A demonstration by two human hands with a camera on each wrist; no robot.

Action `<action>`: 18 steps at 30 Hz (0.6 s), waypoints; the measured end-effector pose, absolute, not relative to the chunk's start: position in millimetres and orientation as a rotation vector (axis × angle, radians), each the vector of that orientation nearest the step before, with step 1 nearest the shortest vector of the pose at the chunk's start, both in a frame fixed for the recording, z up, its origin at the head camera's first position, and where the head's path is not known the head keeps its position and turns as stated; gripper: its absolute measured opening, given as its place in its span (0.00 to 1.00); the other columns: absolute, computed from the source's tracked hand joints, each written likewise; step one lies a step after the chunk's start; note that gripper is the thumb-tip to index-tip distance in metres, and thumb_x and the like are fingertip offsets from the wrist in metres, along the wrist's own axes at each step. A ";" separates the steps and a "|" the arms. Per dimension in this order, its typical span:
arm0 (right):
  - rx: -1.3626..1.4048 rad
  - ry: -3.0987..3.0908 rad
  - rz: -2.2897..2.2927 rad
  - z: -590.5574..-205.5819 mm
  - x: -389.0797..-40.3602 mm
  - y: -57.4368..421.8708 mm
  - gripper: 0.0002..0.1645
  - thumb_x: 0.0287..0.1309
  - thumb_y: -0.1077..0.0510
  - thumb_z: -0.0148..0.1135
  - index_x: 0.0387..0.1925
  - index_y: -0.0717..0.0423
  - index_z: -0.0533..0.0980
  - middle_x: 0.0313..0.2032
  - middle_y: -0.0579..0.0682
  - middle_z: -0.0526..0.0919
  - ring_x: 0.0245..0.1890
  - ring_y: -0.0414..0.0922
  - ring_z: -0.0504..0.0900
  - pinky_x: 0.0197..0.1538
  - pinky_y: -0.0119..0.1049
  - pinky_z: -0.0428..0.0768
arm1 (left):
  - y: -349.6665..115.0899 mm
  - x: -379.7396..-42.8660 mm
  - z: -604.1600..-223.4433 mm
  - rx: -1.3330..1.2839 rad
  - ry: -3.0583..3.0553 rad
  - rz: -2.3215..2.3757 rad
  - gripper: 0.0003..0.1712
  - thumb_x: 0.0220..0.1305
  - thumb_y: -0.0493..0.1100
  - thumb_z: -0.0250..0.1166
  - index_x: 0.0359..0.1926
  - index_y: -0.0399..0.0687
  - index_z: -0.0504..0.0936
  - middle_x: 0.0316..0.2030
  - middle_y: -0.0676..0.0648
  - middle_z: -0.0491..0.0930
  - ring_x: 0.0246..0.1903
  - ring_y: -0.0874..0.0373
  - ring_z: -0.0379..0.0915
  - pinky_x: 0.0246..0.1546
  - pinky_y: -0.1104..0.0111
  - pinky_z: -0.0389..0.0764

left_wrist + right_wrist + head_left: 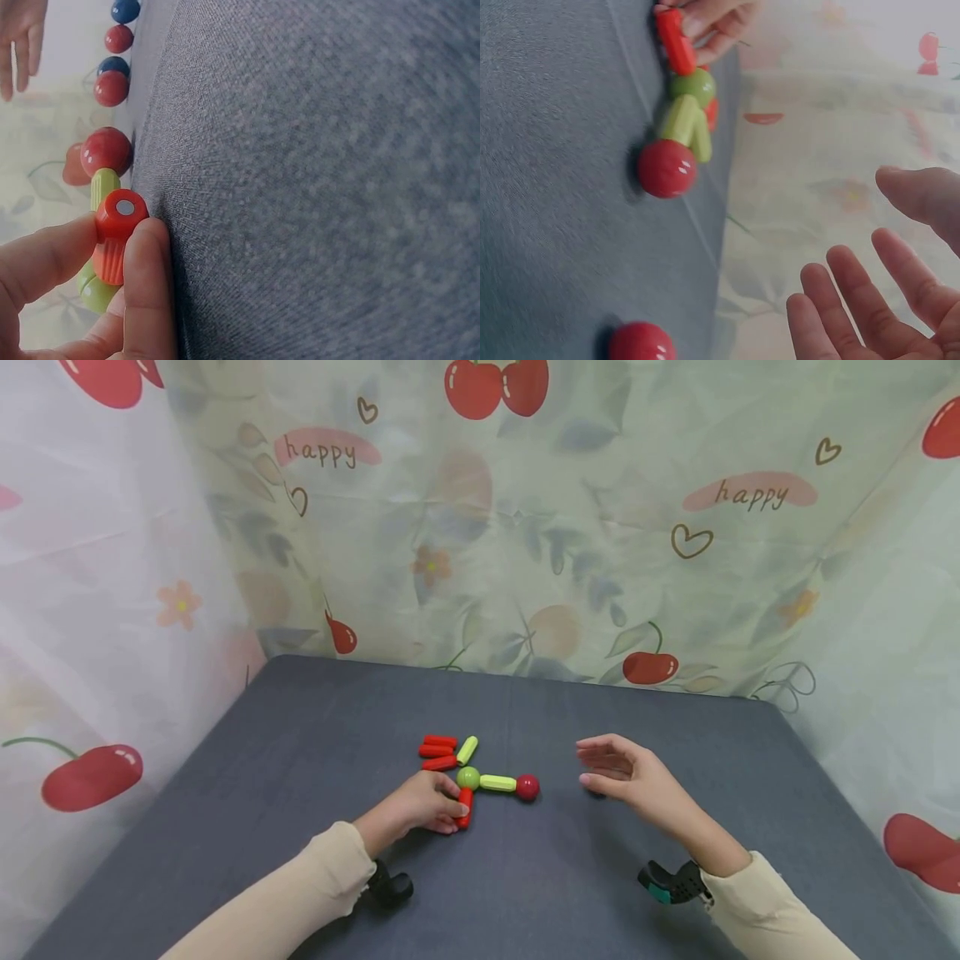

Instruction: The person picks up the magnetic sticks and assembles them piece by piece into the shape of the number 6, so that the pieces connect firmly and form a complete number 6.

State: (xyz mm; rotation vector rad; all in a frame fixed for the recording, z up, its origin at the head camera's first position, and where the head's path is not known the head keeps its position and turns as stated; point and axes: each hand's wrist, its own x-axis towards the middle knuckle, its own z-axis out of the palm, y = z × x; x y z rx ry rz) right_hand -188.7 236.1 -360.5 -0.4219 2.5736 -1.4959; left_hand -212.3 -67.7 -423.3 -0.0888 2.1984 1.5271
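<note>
My left hand (pixel 429 803) pinches a red magnetic rod (pixel 466 810) between thumb and fingers. The rod's far end meets a green ball (pixel 468 777), and its near end shows a round silver magnet in the left wrist view. From the green ball a yellow-green rod (pixel 497 783) runs right to a red ball (pixel 527 787). My right hand (pixel 626 768) hovers over the table to the right, fingers spread and holding nothing. It hides most of the loose balls behind it in the head view.
Beyond my left hand lie several loose red rods (pixel 437 751) and a yellow-green rod (pixel 467 750). The left wrist view shows more balls in a line, a red ball (pixel 111 88) and a blue ball (pixel 125 10) among them. A printed curtain (pixel 517 518) surrounds the dark table (pixel 360 710).
</note>
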 end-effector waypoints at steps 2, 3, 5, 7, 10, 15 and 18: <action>-0.439 2.604 -1.495 -357.2 -184.8 241.2 0.28 0.58 0.52 0.68 0.59 0.53 0.72 0.60 0.57 0.76 0.60 0.57 0.75 0.55 0.38 0.79 | -67.7 -212.3 -423.0 -0.089 2.204 1.521 0.16 0.57 0.30 0.68 0.45 0.33 0.74 0.26 0.43 0.81 0.19 0.60 0.76 0.27 0.66 0.84; -0.441 2.623 -1.489 -356.1 -183.1 243.9 0.28 0.58 0.52 0.68 0.59 0.53 0.72 0.59 0.57 0.76 0.60 0.56 0.75 0.55 0.37 0.79 | -67.8 -212.4 -422.9 -0.091 2.205 1.518 0.16 0.57 0.30 0.68 0.45 0.33 0.74 0.26 0.43 0.81 0.19 0.60 0.76 0.27 0.66 0.84; -0.444 2.661 -1.467 -354.7 -179.3 249.3 0.28 0.59 0.51 0.67 0.59 0.52 0.72 0.59 0.57 0.76 0.60 0.56 0.75 0.55 0.36 0.79 | -67.9 -212.6 -423.1 -0.092 2.204 1.515 0.16 0.57 0.30 0.68 0.45 0.33 0.74 0.26 0.43 0.81 0.19 0.60 0.76 0.27 0.66 0.84; -0.424 2.688 -1.451 -354.1 -175.3 254.7 0.28 0.59 0.50 0.66 0.59 0.51 0.72 0.59 0.56 0.76 0.60 0.55 0.75 0.55 0.34 0.79 | -68.0 -213.0 -423.3 -0.092 2.198 1.520 0.16 0.57 0.30 0.68 0.45 0.33 0.74 0.26 0.43 0.81 0.19 0.60 0.76 0.27 0.66 0.84; -0.397 2.728 -1.433 -355.2 -170.1 263.4 0.27 0.60 0.49 0.65 0.59 0.51 0.71 0.59 0.55 0.76 0.59 0.52 0.76 0.53 0.29 0.79 | -68.1 -213.3 -423.4 -0.090 2.192 1.525 0.16 0.57 0.30 0.68 0.44 0.33 0.74 0.26 0.43 0.81 0.19 0.60 0.77 0.27 0.66 0.84; -0.369 2.764 -1.466 -358.8 -163.5 279.2 0.26 0.62 0.50 0.64 0.59 0.53 0.71 0.57 0.54 0.77 0.54 0.32 0.78 0.51 0.20 0.75 | -68.4 -212.8 -422.5 -0.084 2.190 1.526 0.16 0.57 0.30 0.68 0.45 0.33 0.74 0.26 0.43 0.81 0.19 0.60 0.77 0.26 0.66 0.84; -0.364 2.781 -1.499 -362.3 -160.2 289.2 0.26 0.62 0.52 0.64 0.59 0.55 0.71 0.56 0.51 0.78 0.52 0.25 0.77 0.51 0.18 0.74 | -68.5 -212.2 -422.3 -0.084 2.191 1.525 0.16 0.57 0.30 0.68 0.45 0.33 0.74 0.25 0.44 0.81 0.19 0.61 0.77 0.26 0.67 0.84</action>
